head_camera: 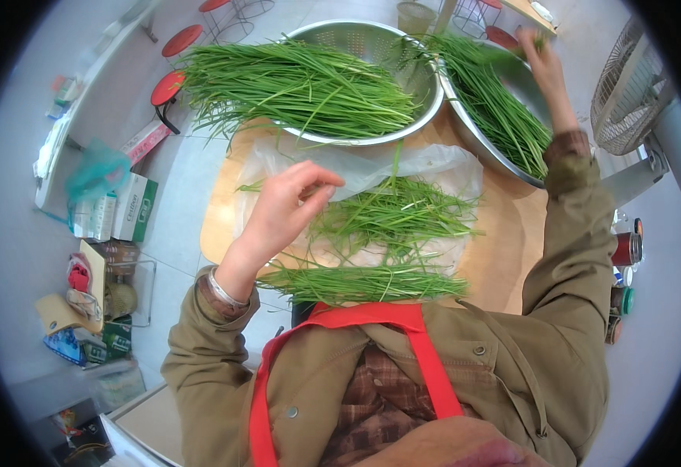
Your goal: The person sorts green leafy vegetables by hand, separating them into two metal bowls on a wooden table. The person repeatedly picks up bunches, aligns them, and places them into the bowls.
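Observation:
My left hand [291, 204] hovers over a clear plastic sheet [428, 157], fingers loosely curled, with a gap between thumb and forefinger and nothing visible in them. A loose pile of garlic chive scraps [398, 213] lies on the sheet, right of that hand. Nearer my body is a flatter row of chives [369, 283]. At the upper right my right hand [541, 55] is raised above a steel bowl [463, 111], pinching some green chives, blurred. Long chives [498, 111] lie in that bowl. A perforated steel colander [369, 140] holds a big bundle of chives [305, 87] overhanging its left rim.
The bowls and sheet rest on a wooden table [506, 233]. A standing fan [626, 93] is close on the right, beside jars [626, 248]. Red stools [168, 87] stand on the tiled floor at the upper left. Boxes [130, 207] and bags line the left side.

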`<state>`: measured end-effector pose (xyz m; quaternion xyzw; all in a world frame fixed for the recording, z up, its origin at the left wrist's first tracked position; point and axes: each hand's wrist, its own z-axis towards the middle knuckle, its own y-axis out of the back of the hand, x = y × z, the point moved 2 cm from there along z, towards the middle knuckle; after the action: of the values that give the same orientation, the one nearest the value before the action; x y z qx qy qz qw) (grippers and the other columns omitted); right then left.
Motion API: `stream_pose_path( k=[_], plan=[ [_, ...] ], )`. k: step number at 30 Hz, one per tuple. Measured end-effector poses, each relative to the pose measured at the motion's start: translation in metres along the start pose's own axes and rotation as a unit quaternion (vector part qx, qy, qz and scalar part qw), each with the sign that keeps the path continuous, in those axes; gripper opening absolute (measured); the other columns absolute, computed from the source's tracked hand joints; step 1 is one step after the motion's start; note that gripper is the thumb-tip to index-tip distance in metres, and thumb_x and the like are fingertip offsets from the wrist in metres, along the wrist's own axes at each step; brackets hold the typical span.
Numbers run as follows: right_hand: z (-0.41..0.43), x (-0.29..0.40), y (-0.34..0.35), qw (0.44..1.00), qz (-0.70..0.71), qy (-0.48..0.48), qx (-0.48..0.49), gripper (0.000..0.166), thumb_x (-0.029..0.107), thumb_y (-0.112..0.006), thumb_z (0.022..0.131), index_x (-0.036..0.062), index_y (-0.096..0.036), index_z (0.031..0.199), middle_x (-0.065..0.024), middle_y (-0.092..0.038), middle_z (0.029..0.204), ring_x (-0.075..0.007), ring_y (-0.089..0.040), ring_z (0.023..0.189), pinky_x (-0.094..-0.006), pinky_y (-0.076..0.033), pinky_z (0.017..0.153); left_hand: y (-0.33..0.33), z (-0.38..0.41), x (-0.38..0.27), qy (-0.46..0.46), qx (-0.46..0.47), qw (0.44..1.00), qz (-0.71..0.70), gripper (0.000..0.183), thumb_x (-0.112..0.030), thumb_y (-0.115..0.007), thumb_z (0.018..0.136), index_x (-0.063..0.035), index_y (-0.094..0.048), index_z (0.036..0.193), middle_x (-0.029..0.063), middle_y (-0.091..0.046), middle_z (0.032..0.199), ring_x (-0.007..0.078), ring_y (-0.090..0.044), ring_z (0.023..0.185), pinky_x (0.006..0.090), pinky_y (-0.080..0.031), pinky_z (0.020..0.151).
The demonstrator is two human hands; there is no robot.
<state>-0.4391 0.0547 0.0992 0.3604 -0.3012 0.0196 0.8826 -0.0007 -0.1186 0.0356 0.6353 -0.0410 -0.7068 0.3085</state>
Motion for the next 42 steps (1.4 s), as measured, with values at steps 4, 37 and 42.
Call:
stream_pose_path(
  k=[4,37,42],
  plan=[
    [-0.082,-0.018,0.02,0.998,0.033,-0.037,0.047,0.02,0.021,-0.055,0.089,0.002,-0.059,0.093,-0.001,-0.058,0.092,-0.0097,-0.053,0.087,-0.0236,-0.041,0.08,0.0,0.0,0.001,-0.015,0.026,0.999,0.036,0.013,0.001,-0.058,0.08,0.0005,-0.062,0.093,0.0066,-0.057,0.085,0.0127,-0.058,0.075,0.0235,-0.049,0.067],
    [-0.195,0.112,0.021,0.995,-0.065,0.006,0.079,0.015,0.016,-0.055,0.088,0.0024,-0.058,0.091,-0.0053,-0.057,0.076,-0.0128,-0.055,0.072,-0.0232,-0.042,0.067,-0.051,-0.031,-0.004,-0.173,0.055,0.932,0.314,0.019,-0.017,-0.054,0.086,-0.0088,-0.058,0.102,0.0079,-0.061,0.098,0.0279,-0.058,0.087,0.0357,-0.048,0.072],
    [-0.237,0.117,0.008,0.992,-0.031,0.001,0.121,0.023,0.019,-0.055,0.089,0.0008,-0.058,0.075,-0.0027,-0.052,0.064,-0.0097,-0.048,0.058,-0.0215,-0.038,0.054,-0.054,-0.041,-0.006,-0.159,0.0,0.906,0.392,0.021,-0.022,-0.052,0.088,-0.0127,-0.059,0.104,0.0005,-0.059,0.11,0.0233,-0.057,0.095,0.0327,-0.049,0.075]
  ],
)
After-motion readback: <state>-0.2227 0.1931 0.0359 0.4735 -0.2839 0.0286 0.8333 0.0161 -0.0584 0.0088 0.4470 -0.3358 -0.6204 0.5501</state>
